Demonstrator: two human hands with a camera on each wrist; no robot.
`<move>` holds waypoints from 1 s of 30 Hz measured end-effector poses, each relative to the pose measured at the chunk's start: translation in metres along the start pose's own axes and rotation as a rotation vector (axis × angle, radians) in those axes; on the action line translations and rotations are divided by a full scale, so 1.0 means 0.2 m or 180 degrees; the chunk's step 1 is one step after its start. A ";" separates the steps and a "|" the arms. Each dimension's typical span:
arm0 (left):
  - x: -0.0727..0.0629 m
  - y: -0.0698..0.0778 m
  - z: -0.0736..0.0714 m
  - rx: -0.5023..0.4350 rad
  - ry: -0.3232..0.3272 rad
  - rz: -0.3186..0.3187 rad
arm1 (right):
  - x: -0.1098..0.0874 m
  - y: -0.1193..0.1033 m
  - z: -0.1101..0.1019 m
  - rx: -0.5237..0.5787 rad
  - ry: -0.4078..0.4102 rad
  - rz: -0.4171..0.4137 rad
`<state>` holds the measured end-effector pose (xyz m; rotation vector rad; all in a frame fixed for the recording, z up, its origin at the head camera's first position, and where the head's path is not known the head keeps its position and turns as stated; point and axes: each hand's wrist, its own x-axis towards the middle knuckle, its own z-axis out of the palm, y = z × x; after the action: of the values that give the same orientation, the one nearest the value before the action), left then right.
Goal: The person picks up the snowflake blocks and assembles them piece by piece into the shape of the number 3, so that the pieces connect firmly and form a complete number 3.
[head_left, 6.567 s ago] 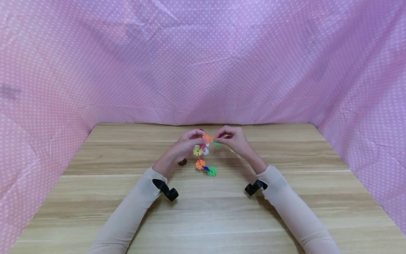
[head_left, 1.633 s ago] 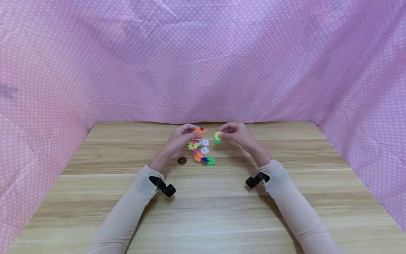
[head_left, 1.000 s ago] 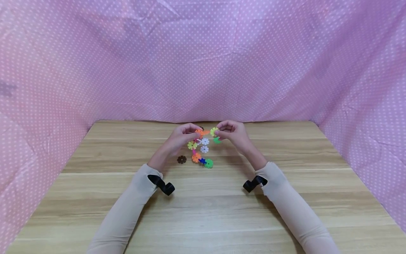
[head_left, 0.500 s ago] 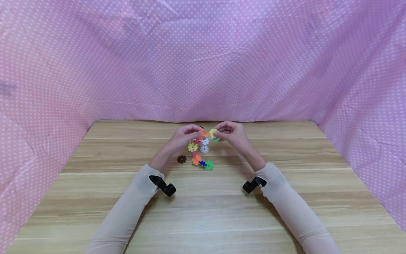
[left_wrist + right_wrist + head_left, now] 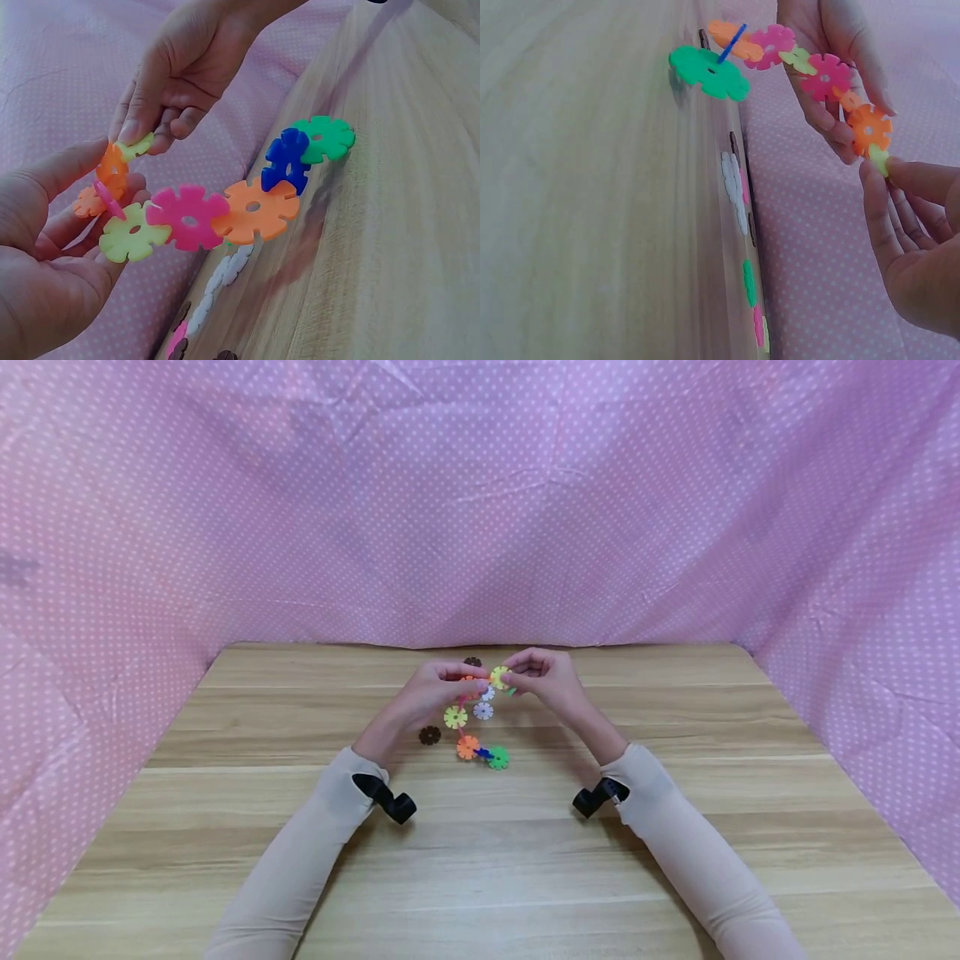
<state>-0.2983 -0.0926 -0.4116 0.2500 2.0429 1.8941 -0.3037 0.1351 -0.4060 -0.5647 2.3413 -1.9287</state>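
Pink dotted cloth (image 5: 480, 510) hangs beyond the table (image 5: 480, 868). Above the table, the left hand (image 5: 435, 689) clamps the orange disc (image 5: 876, 120) ending a chain (image 5: 169, 214); the right hand (image 5: 546, 681) pinches a yellow disc (image 5: 879, 159) against that disc. A crooked push could pop the dangling chain apart.
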 end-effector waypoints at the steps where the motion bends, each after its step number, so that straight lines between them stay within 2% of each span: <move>1: 0.00 0.00 0.00 0.0015 -0.0009 0.0014 | 0.00 0.00 0.00 -0.0010 -0.0013 -0.0001; 7: -0.01 0.01 0.00 0.0102 -0.0005 0.0107 | 0.00 0.00 -0.02 0.0046 -0.0070 -0.0010; 20: 0.00 -0.01 0.00 0.0070 -0.0013 0.0331 | 0.00 -0.02 -0.02 0.0179 -0.0055 0.0002; 30: -0.01 0.01 0.03 -0.0028 0.0071 0.0415 | 0.00 -0.02 -0.02 0.0557 -0.0063 -0.0079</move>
<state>-0.2951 -0.0884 -0.4101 0.3699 2.0784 1.9899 -0.3027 0.1377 -0.4012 -0.5975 2.1350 -2.1007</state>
